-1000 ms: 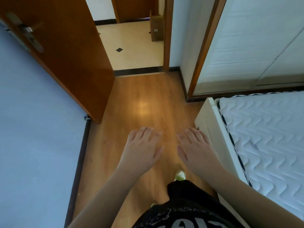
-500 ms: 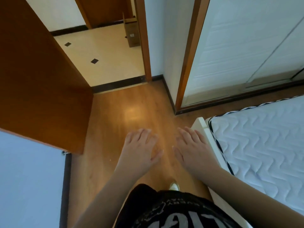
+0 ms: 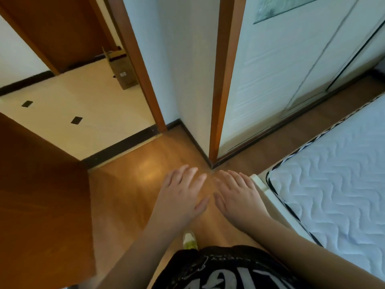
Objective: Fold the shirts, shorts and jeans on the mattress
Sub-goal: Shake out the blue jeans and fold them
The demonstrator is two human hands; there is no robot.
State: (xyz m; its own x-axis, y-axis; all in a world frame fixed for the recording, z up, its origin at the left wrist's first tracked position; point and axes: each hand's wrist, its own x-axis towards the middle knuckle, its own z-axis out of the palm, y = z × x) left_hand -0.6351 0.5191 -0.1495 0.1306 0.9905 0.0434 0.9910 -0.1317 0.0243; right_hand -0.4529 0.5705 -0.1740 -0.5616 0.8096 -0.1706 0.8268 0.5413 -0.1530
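Two bare hands hover palm-down over a room seen from above, and the biggest thing in view is the wooden floor (image 3: pixel 133 190), warm orange-brown with a patch of glare. Next in size, a white quilted mattress (image 3: pixel 333 195) fills the lower right, edged with dark piping and resting on a white bed frame (image 3: pixel 270 203); no clothing lies on the part that shows. Behind it stand pale sliding wardrobe doors (image 3: pixel 281 80) in a wooden frame. At the left, an open brown door (image 3: pixel 41 195) leads to a cream tiled hallway (image 3: pixel 79 105), where a cardboard box (image 3: pixel 120 67) leans against the doorframe. The person's black printed shirt (image 3: pixel 225 270) crosses the bottom edge, with one pale shoe (image 3: pixel 189 240) just beyond it. Smallest are the hands themselves — the left hand (image 3: pixel 179 197) and the right hand (image 3: pixel 237 197) sit side by side, nearly touching, fingers straight and slightly spread, holding nothing. The right one is just beside the corner of the bed frame.
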